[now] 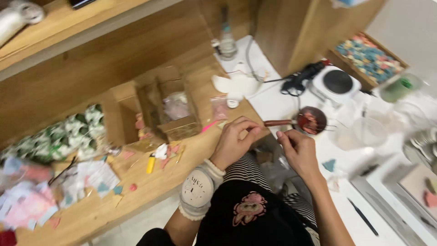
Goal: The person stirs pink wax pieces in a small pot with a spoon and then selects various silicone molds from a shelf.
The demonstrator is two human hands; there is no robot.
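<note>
At centre frame, both hands curl with fingertips pinched: left hand [234, 139], right hand [296, 148] (contents unclear); melting spoon [306, 121] at one o'clock.

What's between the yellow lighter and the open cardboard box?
Between the lighter and the box, the head view shows a crumpled white scrap and small pink bits on the wooden table.

The left hand [234, 141] is held curled, its fingers bent inward, wrist wrapped in padding. The right hand [298, 150] is raised beside it, fingertips pinched together.
</note>
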